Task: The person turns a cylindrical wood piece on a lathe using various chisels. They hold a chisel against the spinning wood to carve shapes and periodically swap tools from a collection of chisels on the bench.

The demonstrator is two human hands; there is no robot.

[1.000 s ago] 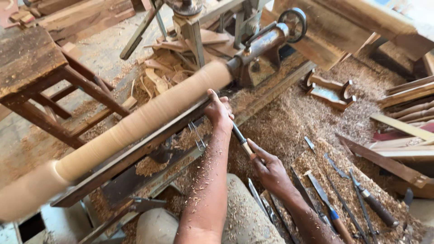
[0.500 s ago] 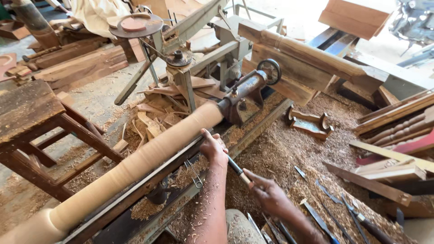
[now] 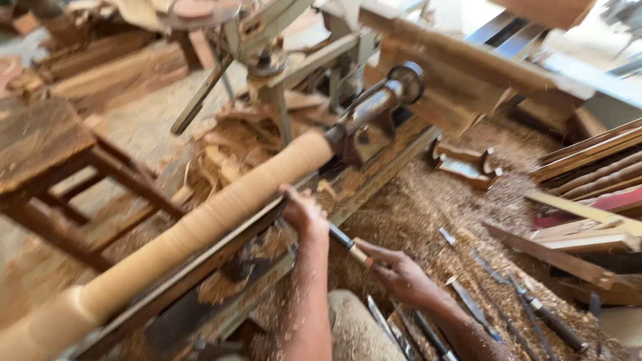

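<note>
Your left hand point(image 3: 304, 212) is curling its fingers point(image 3: 293, 198) down over the front end of a turning chisel point(image 3: 348, 245), pressing it where it is meeting the long pale wooden cylinder point(image 3: 200, 220). Your right hand point(image 3: 400, 273) is wrapping its fingers point(image 3: 374, 253) shut around the chisel's light wooden handle, further back and lower toward you. The tool is running in a short slant between your two hands, its dark ferrule showing in the gap; the cutting tip is hiding under your left hand.

The cylinder is lying on the lathe point(image 3: 364, 127), reaching from the dark metal end piece at upper right down to the lower left corner of the view, where it is blurring out. Just below it a long wooden rest bar point(image 3: 221, 251) is running alongside, and your left hand is sitting right against it.

Sawdust and shavings point(image 3: 414, 200) are covering the floor around the machine. More chisels point(image 3: 495, 294) are lying in the sawdust to your right, well apart from the lathe. A dark wooden stool point(image 3: 47, 154) is standing at the left, and wooden slats point(image 3: 588, 167) are stacking up at the far right.
</note>
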